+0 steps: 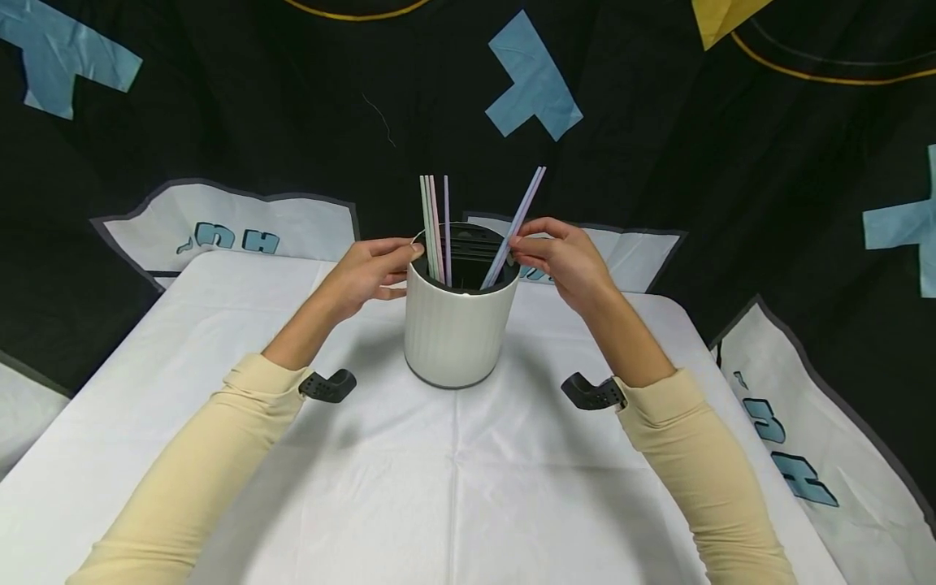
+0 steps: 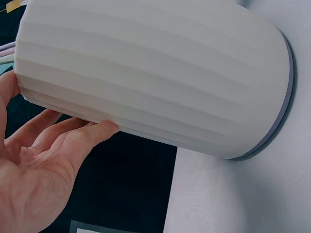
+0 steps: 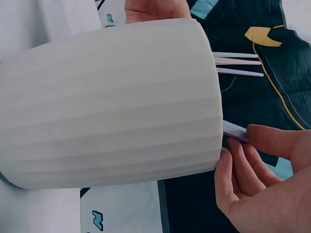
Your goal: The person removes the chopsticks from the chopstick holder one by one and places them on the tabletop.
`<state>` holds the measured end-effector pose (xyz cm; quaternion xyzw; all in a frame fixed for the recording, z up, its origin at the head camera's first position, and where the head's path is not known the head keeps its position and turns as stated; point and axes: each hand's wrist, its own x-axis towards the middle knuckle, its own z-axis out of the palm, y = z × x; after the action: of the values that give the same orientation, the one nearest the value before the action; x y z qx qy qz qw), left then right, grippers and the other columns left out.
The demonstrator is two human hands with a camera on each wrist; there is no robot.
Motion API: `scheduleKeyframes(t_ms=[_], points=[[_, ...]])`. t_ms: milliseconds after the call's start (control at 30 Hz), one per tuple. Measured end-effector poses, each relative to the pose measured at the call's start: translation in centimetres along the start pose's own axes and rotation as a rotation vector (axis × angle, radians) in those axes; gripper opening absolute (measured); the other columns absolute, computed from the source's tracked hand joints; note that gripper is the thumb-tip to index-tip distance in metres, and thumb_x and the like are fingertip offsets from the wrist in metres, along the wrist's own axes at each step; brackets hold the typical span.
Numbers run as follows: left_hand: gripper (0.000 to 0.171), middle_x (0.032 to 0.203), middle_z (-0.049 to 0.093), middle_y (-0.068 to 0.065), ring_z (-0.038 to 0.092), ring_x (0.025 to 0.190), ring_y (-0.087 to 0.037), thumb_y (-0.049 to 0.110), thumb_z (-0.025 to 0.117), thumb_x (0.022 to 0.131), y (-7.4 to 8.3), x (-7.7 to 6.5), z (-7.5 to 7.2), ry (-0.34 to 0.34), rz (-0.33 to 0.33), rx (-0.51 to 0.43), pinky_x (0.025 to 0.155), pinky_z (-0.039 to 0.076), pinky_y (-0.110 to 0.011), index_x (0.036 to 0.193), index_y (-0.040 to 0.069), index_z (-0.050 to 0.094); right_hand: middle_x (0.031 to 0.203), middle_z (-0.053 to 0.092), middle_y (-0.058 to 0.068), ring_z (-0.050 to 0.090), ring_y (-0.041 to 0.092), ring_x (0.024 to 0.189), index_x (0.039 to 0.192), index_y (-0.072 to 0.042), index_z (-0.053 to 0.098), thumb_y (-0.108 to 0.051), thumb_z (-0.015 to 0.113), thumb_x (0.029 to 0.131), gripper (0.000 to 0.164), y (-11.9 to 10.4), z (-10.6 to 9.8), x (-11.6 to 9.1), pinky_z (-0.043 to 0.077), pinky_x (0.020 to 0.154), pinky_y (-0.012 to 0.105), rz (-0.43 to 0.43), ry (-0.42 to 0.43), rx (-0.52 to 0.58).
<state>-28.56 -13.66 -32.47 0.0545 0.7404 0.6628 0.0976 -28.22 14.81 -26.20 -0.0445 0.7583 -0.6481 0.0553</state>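
Observation:
A white ribbed bin (image 1: 461, 341) with a dark inner rim stands upright on the cloth. My left hand (image 1: 373, 272) grips its left side, the thumb at the rim and fingers against the wall (image 2: 146, 87). At the right rim my right hand (image 1: 559, 256) pinches lilac straws (image 1: 522, 201) between thumb and fingers. Their lower ends reach inside the bin, leaning right. Pale green and pink straws (image 1: 430, 215) and a purple straw (image 1: 447, 211) stand in the bin's left part. The right wrist view shows the pinched straws (image 3: 234, 130) at the rim, partly hidden by fingers.
A white cloth (image 1: 409, 487) covers the table. Behind it hangs a black backdrop (image 1: 256, 106) with blue and yellow shapes and white lettered bands. Each wrist wears a black device, such as the one on the left (image 1: 329, 386).

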Motion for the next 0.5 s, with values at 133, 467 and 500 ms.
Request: scheduleKeyframes(t_ms=[133, 467, 500], points=[[0.062, 0.149, 0.055, -0.012, 0.058, 0.13, -0.031, 0.038, 0.065, 0.1, 0.0, -0.1, 0.0, -0.002, -0.003, -0.006, 0.101, 0.056, -0.045, 0.151, 0.008, 0.047, 0.118, 0.066, 0.007, 0.068, 0.021, 0.104, 0.109, -0.008, 0.066, -0.015, 0.068, 0.098, 0.014, -0.1, -0.1, 0.0, 0.053, 0.106, 0.032, -0.002, 0.009, -0.003], [0.059, 0.15, 0.054, -0.013, 0.057, 0.133, -0.032, 0.036, 0.063, 0.101, -0.1, 0.0, 0.0, -0.01, 0.012, -0.001, 0.102, 0.054, -0.047, 0.15, 0.007, 0.048, 0.106, 0.073, 0.004, 0.074, 0.02, 0.095, 0.111, -0.007, 0.067, -0.016, 0.07, 0.096, 0.017, -2.6, -1.6, -0.9, 0.06, 0.089, 0.025, -0.087, 0.05, 0.067], [0.058, 0.149, 0.054, -0.013, 0.057, 0.133, -0.032, 0.035, 0.063, 0.101, 0.0, 0.0, 0.0, -0.009, 0.013, -0.002, 0.102, 0.055, -0.047, 0.149, 0.007, 0.049, 0.106, 0.073, 0.004, 0.074, 0.021, 0.095, 0.111, -0.006, 0.067, -0.016, 0.07, 0.097, 0.018, -3.1, -1.9, -1.1, 0.06, 0.089, 0.025, -0.101, 0.05, 0.08]])
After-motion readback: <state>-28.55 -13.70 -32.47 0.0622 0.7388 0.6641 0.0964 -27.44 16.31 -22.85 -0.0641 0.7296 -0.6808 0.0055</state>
